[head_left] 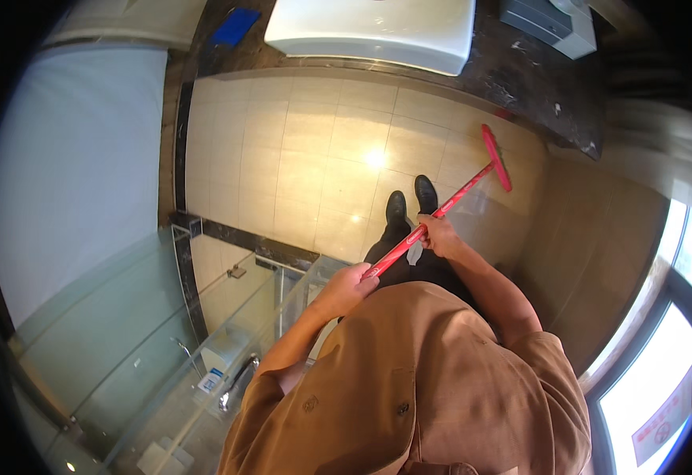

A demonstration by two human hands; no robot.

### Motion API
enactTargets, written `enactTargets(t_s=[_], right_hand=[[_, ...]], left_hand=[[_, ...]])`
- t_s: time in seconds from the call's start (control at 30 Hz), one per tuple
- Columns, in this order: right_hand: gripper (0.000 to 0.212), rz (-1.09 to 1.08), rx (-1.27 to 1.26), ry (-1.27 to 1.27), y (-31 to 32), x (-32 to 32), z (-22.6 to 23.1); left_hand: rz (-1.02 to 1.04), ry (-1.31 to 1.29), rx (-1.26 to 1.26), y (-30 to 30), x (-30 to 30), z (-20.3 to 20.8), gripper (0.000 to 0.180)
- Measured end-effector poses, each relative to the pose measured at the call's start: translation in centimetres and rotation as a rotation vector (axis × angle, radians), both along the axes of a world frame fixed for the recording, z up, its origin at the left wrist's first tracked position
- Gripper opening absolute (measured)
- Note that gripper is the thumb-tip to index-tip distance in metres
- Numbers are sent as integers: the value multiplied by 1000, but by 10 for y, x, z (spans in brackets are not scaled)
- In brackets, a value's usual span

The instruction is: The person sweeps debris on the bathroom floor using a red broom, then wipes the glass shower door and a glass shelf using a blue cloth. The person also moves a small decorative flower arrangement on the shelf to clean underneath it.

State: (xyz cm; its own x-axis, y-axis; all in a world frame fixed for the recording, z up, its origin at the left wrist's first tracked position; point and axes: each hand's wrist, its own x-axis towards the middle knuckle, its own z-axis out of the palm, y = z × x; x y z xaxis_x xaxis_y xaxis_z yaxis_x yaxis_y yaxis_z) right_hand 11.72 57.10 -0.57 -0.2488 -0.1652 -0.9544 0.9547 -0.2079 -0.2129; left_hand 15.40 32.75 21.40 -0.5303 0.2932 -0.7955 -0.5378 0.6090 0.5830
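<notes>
A red long-handled floor brush (461, 191) runs slantwise from my waist to the floor at the far right. Its narrow red head (496, 158) rests close to the foot of the dark counter; what lies on its underside is hard to make out. My left hand (347, 288) is closed round the upper end of the handle, in front of my belly. Further down the pole, my right hand (439, 235) is wrapped round it, above my black shoes (411, 203). The handle's top end is hidden in the left hand.
Ahead is a dark marble counter (512, 103) with a white basin (369, 39), a blue cloth-like item (236, 27) and a grey box (536, 21). Glass panels (227, 317) stand at my left and behind. A brown wall (599, 245) and a bright window (651, 396) are on the right. Beige tiles (314, 158) cover the floor.
</notes>
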Motion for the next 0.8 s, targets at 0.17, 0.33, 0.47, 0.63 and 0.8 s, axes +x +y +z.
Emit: enactTargets(t_s=[0.17,0.33,0.47,0.63,0.8], right_hand=[[27,153,22,137,-21,-45,34],[22,519,-187,195,-76,-77,41],[27,780,-270,119,-143,-71,40],[20,882,-237,14,-188,-36,51],[24,1292,-65,78,-174,-27,-25]], left_hand=[[510,-144,319,26,-3,47,42],[709,-93,427,35,12,80,67],[977,-105,426,39,38,60,72],[1377,-142,432,53,50,-12,51],[1363,-178,392,77,55,-123,42]])
